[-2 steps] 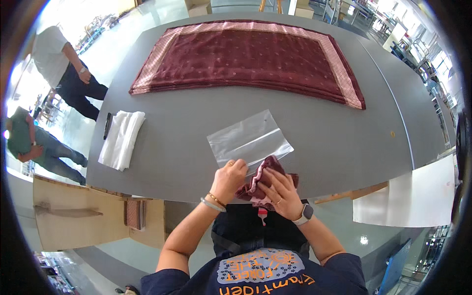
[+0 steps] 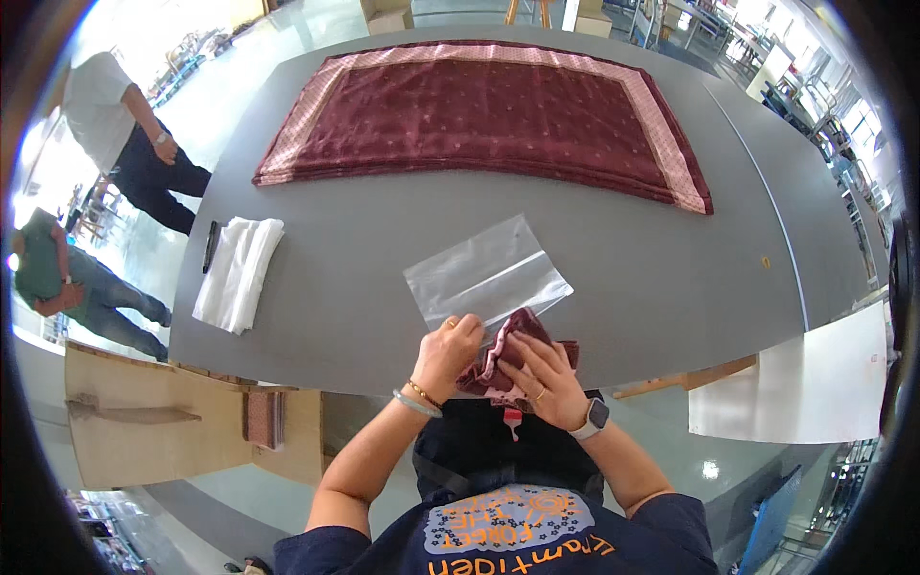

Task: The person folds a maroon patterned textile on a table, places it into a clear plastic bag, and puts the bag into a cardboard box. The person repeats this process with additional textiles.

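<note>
1. A small folded dark red cloth [image 2: 517,355] with a pale edge sits at the near edge of the grey bench [image 2: 671,278], between the two hands.
2. The left hand [image 2: 447,353] is curled, with its fingertips pinching the left side of the dark red cloth. This hand has a bangle on its wrist.
3. The right hand [image 2: 544,374] lies flat on top of the cloth with its fingers bent over it, pressing it down. It has a ring on one finger and a watch on its wrist.
4. A clear plastic bag [image 2: 486,271] lies flat on the bench just past the hands. Its near edge touches the cloth.
5. A stack of white folded cloths [image 2: 238,273] lies well off to the left of the left hand, with a thin black pen [image 2: 210,245] beside it.
6. A big dark red rug with a pink border [image 2: 489,120] is spread out far past the hands.
7. Two other people [image 2: 125,144] stand on the floor far to the left.
</note>
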{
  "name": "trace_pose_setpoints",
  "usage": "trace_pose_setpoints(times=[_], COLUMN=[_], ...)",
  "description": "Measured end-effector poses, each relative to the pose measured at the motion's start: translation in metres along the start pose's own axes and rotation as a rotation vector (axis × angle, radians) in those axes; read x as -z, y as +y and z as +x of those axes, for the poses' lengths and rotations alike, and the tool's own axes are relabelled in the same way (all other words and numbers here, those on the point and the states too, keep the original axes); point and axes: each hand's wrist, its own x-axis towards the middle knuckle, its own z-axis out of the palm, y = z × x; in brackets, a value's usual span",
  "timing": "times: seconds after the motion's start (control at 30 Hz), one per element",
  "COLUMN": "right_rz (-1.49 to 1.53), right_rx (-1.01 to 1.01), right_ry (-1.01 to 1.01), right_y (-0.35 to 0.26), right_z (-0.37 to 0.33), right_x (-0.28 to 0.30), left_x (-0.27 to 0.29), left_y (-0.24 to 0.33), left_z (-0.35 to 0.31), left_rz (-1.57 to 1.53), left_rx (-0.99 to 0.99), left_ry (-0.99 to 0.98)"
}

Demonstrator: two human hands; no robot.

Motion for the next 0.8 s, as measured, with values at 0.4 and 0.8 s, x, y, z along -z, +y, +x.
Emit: trace_pose_setpoints(times=[0.4, 0.8], right_rz=[-0.28, -0.349], right_rx=[-0.243, -0.542], right_ry=[-0.226, -0.11], right_y=[0.026, 0.041], right_z=[0.006, 0.022], right_x=[-0.019, -0.038], left_x=[0.0, -0.023], left_y=[0.023, 0.037], left_z=[-0.024, -0.028], left_rz=[0.031, 0.13], left_rx=[-0.075, 0.134], left_ry=[0.201, -0.021])
